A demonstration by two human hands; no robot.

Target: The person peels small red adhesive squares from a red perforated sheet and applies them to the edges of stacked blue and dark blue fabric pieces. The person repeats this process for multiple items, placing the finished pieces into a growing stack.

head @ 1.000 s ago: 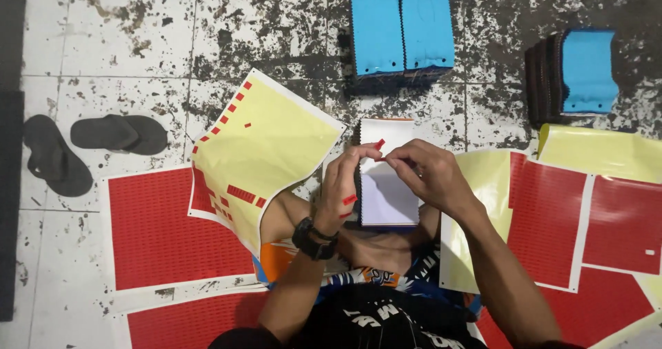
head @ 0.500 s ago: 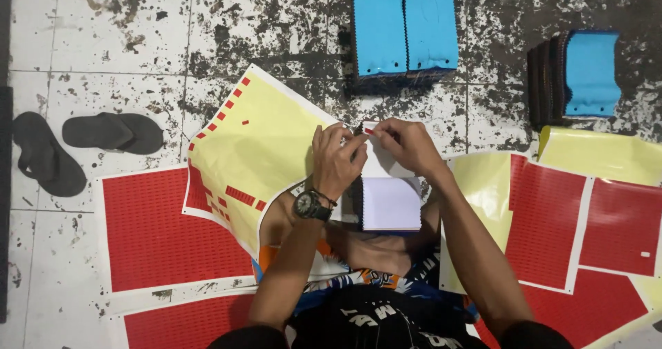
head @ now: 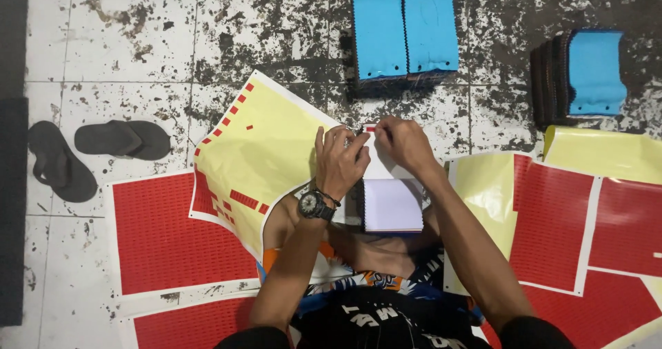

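Two dark sandals (head: pixel 89 152) lie on the stained tile floor (head: pixel 124 38) at far left, beside a red sticker sheet (head: pixel 172 235) and a mostly peeled yellow backing sheet (head: pixel 265 149). At centre, the left hand (head: pixel 339 161) and right hand (head: pixel 403 142) – fingers curled closed – pinch a small red sticker (head: pixel 370 127) at the top edge of a white swatch booklet (head: pixel 391 201) resting over the lap. Blue swatch stacks (head: pixel 405 30) stand beyond – further red sheets (head: pixel 586 232) lie at right.

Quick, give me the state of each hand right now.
Left hand: closed, fingers pinching the top edge of the white swatch booklet.
Right hand: closed, pinching the same top edge.
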